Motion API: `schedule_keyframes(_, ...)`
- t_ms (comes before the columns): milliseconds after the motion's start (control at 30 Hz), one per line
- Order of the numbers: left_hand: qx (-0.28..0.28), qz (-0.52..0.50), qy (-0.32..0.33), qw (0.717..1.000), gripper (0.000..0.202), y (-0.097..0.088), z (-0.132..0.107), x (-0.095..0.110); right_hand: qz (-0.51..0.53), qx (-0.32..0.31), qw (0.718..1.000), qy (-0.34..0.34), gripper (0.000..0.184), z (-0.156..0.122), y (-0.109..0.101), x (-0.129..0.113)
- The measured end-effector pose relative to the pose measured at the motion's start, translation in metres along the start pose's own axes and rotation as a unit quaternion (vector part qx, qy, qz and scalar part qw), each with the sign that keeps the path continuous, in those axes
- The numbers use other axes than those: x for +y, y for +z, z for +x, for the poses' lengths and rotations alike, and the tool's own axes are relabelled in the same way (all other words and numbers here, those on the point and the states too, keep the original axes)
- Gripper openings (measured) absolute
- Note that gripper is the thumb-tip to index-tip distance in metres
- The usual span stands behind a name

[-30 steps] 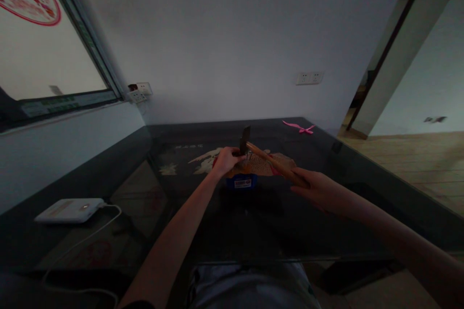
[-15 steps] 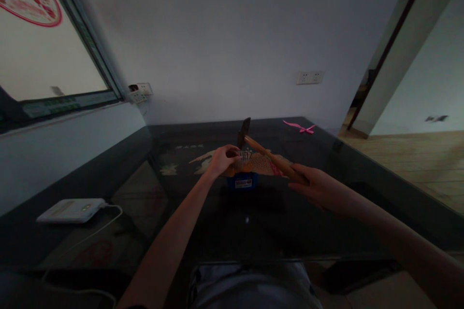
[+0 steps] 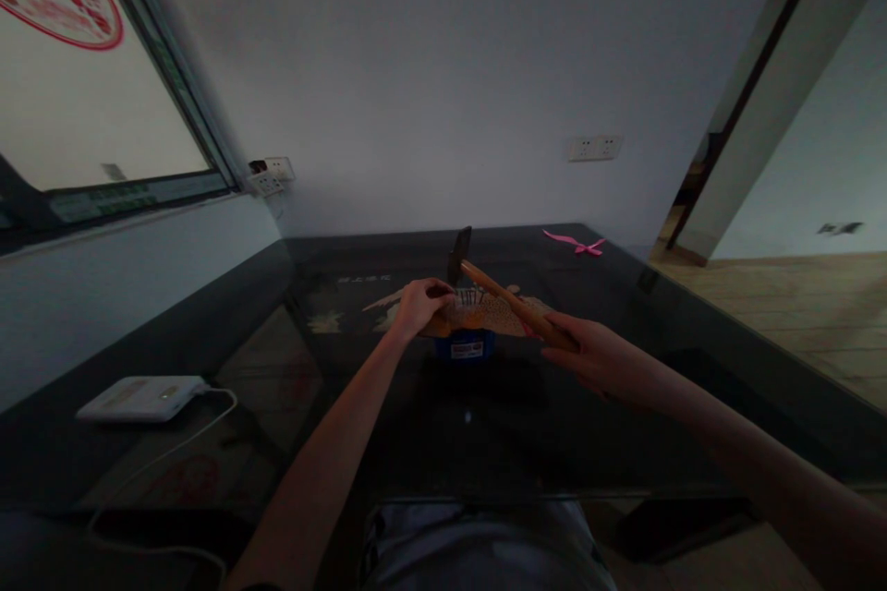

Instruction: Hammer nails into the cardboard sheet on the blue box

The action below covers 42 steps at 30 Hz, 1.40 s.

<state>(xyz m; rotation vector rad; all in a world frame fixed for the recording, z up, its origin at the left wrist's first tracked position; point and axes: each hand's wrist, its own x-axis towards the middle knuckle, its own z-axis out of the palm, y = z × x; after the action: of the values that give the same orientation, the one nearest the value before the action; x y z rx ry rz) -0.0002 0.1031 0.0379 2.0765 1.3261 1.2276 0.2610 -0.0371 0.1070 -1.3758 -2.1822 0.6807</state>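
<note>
My right hand (image 3: 592, 351) is closed round the wooden handle of a hammer (image 3: 509, 300), near its end. The dark hammer head is raised just over the fingertips of my left hand (image 3: 419, 307). Those left fingers pinch what looks like a thin nail, mostly hidden, at the board's upper edge. Beside them, several dark nails (image 3: 472, 296) stand in a row in a patterned tan board (image 3: 500, 318), which may be cardboard or wood. The board rests across a blue container (image 3: 466, 347) with a white and red label.
The dark glossy table (image 3: 471, 452) reflects its surroundings. At its left lies a white device (image 3: 142, 398) with a white cable (image 3: 176, 451). A pink ribbon (image 3: 578, 245) lies at the back right, below a wall socket (image 3: 594, 148). Behind the table rises a wall.
The hammer and my right hand have shifted slightly left, bringing the head closer over my left fingertips. My left hand stays at the board. The camera view has moved a little.
</note>
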Motion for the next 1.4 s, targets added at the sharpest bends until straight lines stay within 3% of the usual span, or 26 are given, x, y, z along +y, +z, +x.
schedule_keyframes(233,0.010,-0.005,-0.033,0.999,0.011,0.003,-0.001,0.006,0.028,-0.020,0.998,0.047,0.033,-0.002,0.000,-0.002)
schedule_keyframes(500,0.021,0.017,0.003,1.000,0.010,0.005,-0.002,0.001,0.059,-0.006,0.996,0.059,0.031,-0.003,0.003,0.008)
schedule_keyframes(700,0.020,0.034,0.001,0.999,0.008,0.003,-0.003,0.000,0.087,-0.027,0.994,0.061,0.041,-0.007,0.004,0.012)
schedule_keyframes(867,-0.001,0.047,0.000,0.999,0.007,0.004,-0.001,-0.003,0.123,0.002,0.989,0.085,0.038,-0.018,0.004,0.014)
schedule_keyframes(1033,-0.017,0.004,0.008,1.000,0.024,-0.004,-0.002,0.000,0.207,0.055,0.972,0.099,0.031,-0.040,0.022,0.018)
schedule_keyframes(1200,0.037,-0.037,0.020,0.998,0.028,-0.023,-0.009,0.005,0.289,0.081,0.951,0.077,0.032,-0.059,0.044,0.033)
schedule_keyframes(1400,0.064,-0.037,-0.013,0.997,0.033,-0.036,-0.028,-0.023,0.271,0.115,0.946,0.137,0.036,-0.077,0.061,0.055)
